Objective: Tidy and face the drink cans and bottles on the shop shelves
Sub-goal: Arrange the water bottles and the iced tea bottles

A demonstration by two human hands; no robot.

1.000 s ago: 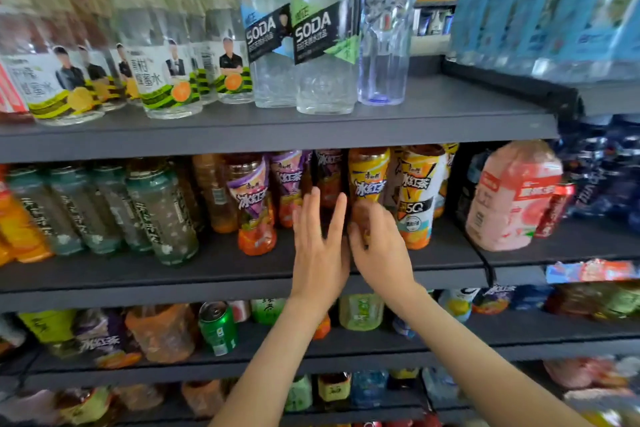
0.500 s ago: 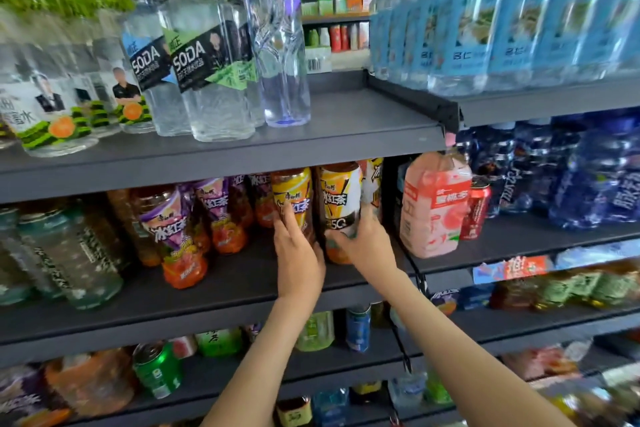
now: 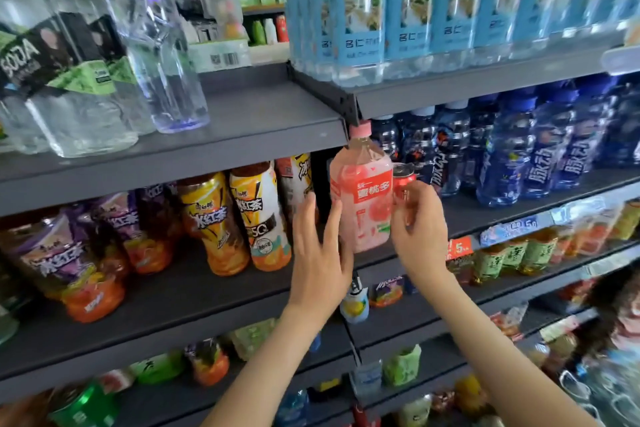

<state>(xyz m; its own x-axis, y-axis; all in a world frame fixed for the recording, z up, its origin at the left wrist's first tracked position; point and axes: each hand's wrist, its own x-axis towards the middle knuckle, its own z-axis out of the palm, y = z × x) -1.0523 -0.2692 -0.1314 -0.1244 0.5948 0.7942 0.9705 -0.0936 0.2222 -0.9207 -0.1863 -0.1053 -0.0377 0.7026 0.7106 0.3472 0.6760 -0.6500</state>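
Note:
A pink peach-drink bottle (image 3: 360, 198) stands at the left end of the right-hand middle shelf (image 3: 485, 215). Just right of it is a small red can (image 3: 402, 179). My right hand (image 3: 419, 236) reaches up beside the bottle, its thumb and curled fingers around the lower part of the red can. With straight fingers, my left hand (image 3: 318, 253) lies against the pink bottle's left side. Yellow and orange iced-tea bottles (image 3: 259, 218) stand to the left on the neighbouring shelf.
Dark blue sports-drink bottles (image 3: 540, 149) fill the shelf right of the can. Clear soda and water bottles (image 3: 86, 87) stand on the upper left shelf, light-blue labelled water bottles (image 3: 415, 14) on the upper right. Lower shelves hold green tea bottles (image 3: 512, 253) and cans.
Both hands moved right from the yellow iced-tea bottles to the pink bottle and red can. The view swung right with them.

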